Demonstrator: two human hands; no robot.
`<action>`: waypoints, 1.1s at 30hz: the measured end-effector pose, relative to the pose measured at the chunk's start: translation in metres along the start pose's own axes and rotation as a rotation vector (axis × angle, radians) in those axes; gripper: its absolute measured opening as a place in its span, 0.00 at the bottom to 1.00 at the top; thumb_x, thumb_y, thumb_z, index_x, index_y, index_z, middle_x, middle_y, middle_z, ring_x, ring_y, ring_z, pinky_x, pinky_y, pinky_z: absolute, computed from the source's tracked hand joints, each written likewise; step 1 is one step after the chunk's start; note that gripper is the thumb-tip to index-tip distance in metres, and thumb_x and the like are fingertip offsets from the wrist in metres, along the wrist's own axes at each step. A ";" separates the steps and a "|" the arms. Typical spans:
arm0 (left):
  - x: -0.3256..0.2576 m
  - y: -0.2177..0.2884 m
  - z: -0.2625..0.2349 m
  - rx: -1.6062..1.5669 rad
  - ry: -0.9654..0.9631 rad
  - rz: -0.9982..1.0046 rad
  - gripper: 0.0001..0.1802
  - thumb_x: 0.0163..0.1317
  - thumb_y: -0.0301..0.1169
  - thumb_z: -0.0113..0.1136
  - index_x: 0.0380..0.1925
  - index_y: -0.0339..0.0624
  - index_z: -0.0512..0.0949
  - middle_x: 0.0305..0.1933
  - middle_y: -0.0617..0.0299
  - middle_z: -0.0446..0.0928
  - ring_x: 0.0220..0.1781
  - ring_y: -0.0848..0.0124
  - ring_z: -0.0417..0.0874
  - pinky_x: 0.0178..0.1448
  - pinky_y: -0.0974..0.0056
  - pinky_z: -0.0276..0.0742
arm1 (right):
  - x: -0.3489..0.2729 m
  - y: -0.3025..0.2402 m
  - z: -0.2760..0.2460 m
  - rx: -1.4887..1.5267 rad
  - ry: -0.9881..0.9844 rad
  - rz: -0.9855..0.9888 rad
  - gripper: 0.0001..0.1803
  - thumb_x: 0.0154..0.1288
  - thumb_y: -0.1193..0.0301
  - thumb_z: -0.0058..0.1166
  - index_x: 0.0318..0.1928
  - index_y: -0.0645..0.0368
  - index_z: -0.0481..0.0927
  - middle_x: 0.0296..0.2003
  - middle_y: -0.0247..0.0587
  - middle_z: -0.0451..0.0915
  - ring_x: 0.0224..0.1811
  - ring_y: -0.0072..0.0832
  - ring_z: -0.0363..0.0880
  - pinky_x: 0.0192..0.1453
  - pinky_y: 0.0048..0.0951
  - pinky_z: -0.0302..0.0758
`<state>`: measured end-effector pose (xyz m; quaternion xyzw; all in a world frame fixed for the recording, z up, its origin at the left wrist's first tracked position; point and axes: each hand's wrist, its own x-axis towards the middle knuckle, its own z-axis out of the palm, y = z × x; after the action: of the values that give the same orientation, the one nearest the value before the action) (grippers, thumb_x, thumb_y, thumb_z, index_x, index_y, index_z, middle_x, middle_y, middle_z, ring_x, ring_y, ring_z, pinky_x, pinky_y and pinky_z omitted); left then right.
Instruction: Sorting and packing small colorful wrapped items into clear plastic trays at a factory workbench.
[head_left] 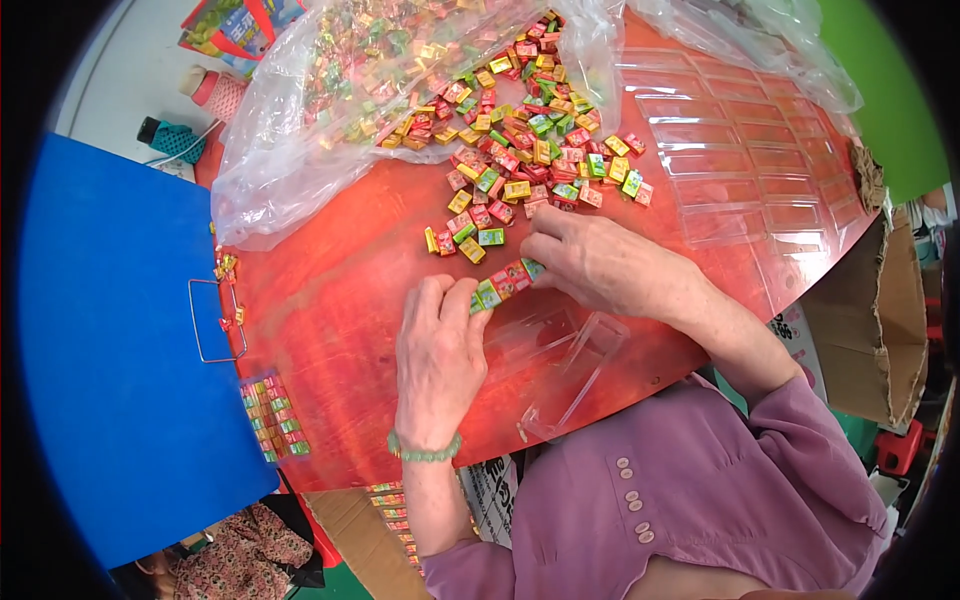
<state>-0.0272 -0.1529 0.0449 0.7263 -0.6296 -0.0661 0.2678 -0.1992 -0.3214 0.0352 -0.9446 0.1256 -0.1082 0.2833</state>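
Note:
A short row of small wrapped candies [507, 283], in red, green and yellow, is pinched end to end between my two hands above the red table [340, 350]. My left hand [440, 340] closes on the row's left end, a beaded bracelet at its wrist. At the other end, my right hand [605, 262] presses with bent fingers, which hide part of the last candy. Just beyond my hands lies a heap of loose wrapped candies [540, 140]. Close to my body, a clear plastic tray [590, 365] rests on the table, partly behind my hands.
A large clear plastic bag [265, 165] spills candies at the back. Empty clear trays [720, 150] cover the right side. Filled candy packs [275, 418] sit at the left edge, beside a wire loop [193, 330] and a blue board [120, 350]. A cardboard box [850, 320] stands at right.

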 end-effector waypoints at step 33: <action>-0.063 0.003 0.014 -0.043 0.146 -0.021 0.18 0.51 0.24 0.78 0.44 0.36 0.87 0.49 0.56 0.82 0.47 0.57 0.80 0.47 0.57 0.81 | -0.044 -0.044 0.028 -0.024 0.127 -0.061 0.12 0.66 0.66 0.63 0.39 0.61 0.77 0.39 0.42 0.74 0.44 0.39 0.79 0.51 0.39 0.79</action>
<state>-0.0480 -0.0974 0.0196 0.7297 -0.5993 -0.0295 0.3278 -0.2253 -0.2583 0.0317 -0.9426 0.1157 -0.1748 0.2599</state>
